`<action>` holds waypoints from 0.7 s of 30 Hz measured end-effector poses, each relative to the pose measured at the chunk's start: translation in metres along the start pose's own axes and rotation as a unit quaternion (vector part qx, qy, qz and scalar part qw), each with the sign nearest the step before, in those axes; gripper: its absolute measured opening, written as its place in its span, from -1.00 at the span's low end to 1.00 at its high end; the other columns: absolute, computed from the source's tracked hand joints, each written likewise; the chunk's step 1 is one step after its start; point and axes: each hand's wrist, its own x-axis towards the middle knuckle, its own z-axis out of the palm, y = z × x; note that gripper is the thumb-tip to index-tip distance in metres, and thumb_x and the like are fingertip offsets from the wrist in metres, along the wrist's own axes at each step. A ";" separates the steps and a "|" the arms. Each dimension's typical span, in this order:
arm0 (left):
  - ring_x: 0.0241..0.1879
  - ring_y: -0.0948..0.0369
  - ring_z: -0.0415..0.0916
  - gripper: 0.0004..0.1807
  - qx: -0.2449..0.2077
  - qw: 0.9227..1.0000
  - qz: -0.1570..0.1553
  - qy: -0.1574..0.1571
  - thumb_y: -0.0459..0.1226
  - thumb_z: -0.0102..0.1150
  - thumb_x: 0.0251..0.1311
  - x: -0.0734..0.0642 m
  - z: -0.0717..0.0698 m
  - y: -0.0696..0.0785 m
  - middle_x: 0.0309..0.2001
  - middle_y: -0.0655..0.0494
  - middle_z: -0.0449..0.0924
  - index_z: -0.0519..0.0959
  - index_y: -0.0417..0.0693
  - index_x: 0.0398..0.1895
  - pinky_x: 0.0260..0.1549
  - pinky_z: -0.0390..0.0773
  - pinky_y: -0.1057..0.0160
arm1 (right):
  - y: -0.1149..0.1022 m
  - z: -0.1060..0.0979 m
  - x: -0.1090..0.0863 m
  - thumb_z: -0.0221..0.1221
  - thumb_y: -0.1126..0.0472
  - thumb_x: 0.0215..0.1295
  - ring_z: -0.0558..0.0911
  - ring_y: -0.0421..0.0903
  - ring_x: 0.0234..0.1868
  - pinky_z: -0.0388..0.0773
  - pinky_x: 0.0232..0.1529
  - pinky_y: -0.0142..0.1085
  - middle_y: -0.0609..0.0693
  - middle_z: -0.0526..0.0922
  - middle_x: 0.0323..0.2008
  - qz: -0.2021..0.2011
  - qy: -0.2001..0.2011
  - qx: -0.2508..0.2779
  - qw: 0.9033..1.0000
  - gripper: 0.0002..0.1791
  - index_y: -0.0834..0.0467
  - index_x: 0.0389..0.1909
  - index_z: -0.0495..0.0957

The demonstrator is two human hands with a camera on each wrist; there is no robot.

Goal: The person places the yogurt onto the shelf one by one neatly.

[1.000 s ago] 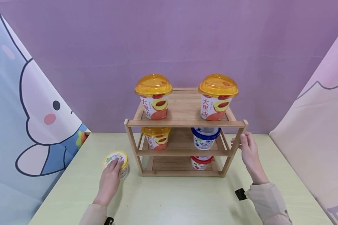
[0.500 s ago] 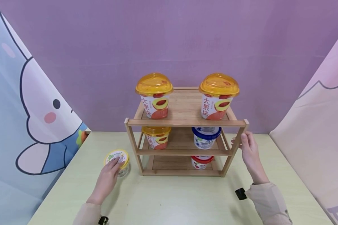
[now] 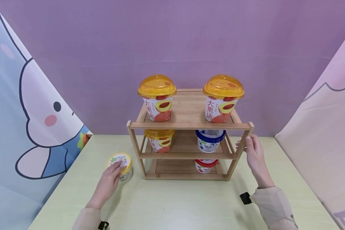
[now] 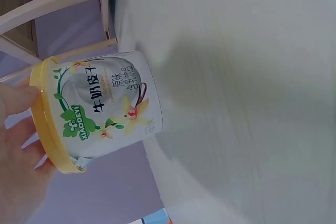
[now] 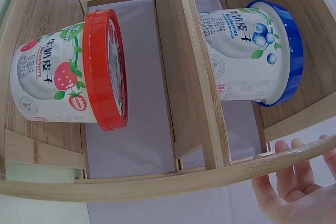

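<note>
At the left of the rack, my left hand [image 3: 107, 180] holds a milk-dessert cup [image 4: 110, 108] by its yellow lid [image 4: 50, 121] from above. This white cup, with flower and green leaf print, stands upright on the table. On the other side, my right hand [image 3: 256, 155] grips the right front post of a wooden three-tier rack [image 3: 187, 156], thumb in front and fingers behind. Close to that hand are a blue-lidded blueberry cup [image 5: 247, 59] on the middle shelf and a red-lidded strawberry cup [image 5: 58, 77] on the bottom shelf.
Two orange-domed fruit cups, a left one [image 3: 158, 99] and a right one [image 3: 222, 100], stand on the top shelf. Another orange-lidded cup [image 3: 160, 142] is at the middle shelf's left. A purple cloth [image 3: 172, 41] hangs behind the pale table [image 3: 172, 204].
The yellow-lidded cup has shifted very slightly right under my left hand, and my left forearm has swung a little left. My right hand keeps its place on the post.
</note>
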 end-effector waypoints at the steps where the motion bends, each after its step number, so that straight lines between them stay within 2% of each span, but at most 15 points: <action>1: 0.03 -0.16 0.30 -0.65 -0.008 1.000 -0.001 0.005 -0.55 0.16 -0.09 0.000 0.000 0.000 0.05 -0.25 0.38 0.53 -0.26 -0.14 0.00 0.22 -0.12 | 0.000 0.000 0.000 -0.22 0.18 0.38 0.55 -0.35 -0.40 0.45 -0.27 -0.55 -0.17 0.50 -0.46 0.000 0.000 -0.002 1.000 -0.85 -0.04 -0.28 0.33; 5: 0.04 -0.20 0.26 -0.63 -0.048 0.998 -0.032 0.027 -0.51 0.23 -0.12 0.000 0.000 -0.001 0.04 -0.29 0.37 0.52 -0.28 -0.13 0.00 0.17 -0.18 | 0.000 0.000 0.000 -0.22 0.18 0.38 0.55 -0.36 -0.40 0.45 -0.28 -0.55 -0.17 0.50 -0.46 0.000 0.003 -0.004 1.000 -0.85 -0.04 -0.28 0.33; 10: 0.12 -0.28 0.10 -0.59 -0.098 0.987 -0.122 0.048 -0.46 0.25 -0.12 -0.001 -0.002 -0.001 0.13 -0.35 0.22 0.47 -0.32 -0.10 -0.01 0.12 -0.27 | 0.000 0.000 0.001 -0.21 0.18 0.37 0.56 -0.34 -0.39 0.45 -0.28 -0.56 -0.12 0.51 -0.44 0.000 0.000 0.005 1.000 -0.86 -0.02 -0.29 0.34; 13: 0.13 -0.31 0.03 -0.57 -0.120 0.978 -0.164 0.044 -0.42 0.24 -0.08 -0.001 -0.002 -0.001 0.18 -0.37 0.09 0.44 -0.31 -0.06 -0.05 0.14 -0.31 | 0.000 0.000 0.001 -0.21 0.18 0.37 0.56 -0.33 -0.39 0.45 -0.28 -0.56 -0.11 0.51 -0.44 -0.001 0.000 0.007 1.000 -0.86 -0.02 -0.29 0.34; 17: 0.14 -0.34 0.00 -0.51 -0.144 0.969 -0.198 0.042 -0.37 0.25 -0.06 0.001 -0.001 -0.002 0.21 -0.41 -0.02 0.39 -0.33 -0.01 -0.02 0.12 -0.30 | 0.001 0.000 0.001 -0.21 0.17 0.37 0.56 -0.33 -0.39 0.45 -0.28 -0.55 -0.13 0.53 -0.44 0.000 -0.001 0.003 1.000 -0.86 -0.01 -0.29 0.33; 21: 0.18 -0.34 -0.10 -0.38 -0.170 0.956 -0.237 0.023 -0.31 0.28 -0.07 0.004 0.003 -0.004 0.25 -0.40 -0.17 0.29 -0.38 0.07 0.04 0.05 -0.28 | 0.001 0.001 0.001 -0.22 0.16 0.37 0.56 -0.34 -0.38 0.45 -0.28 -0.55 -0.15 0.52 -0.44 0.001 -0.004 -0.001 1.000 -0.86 0.01 -0.28 0.33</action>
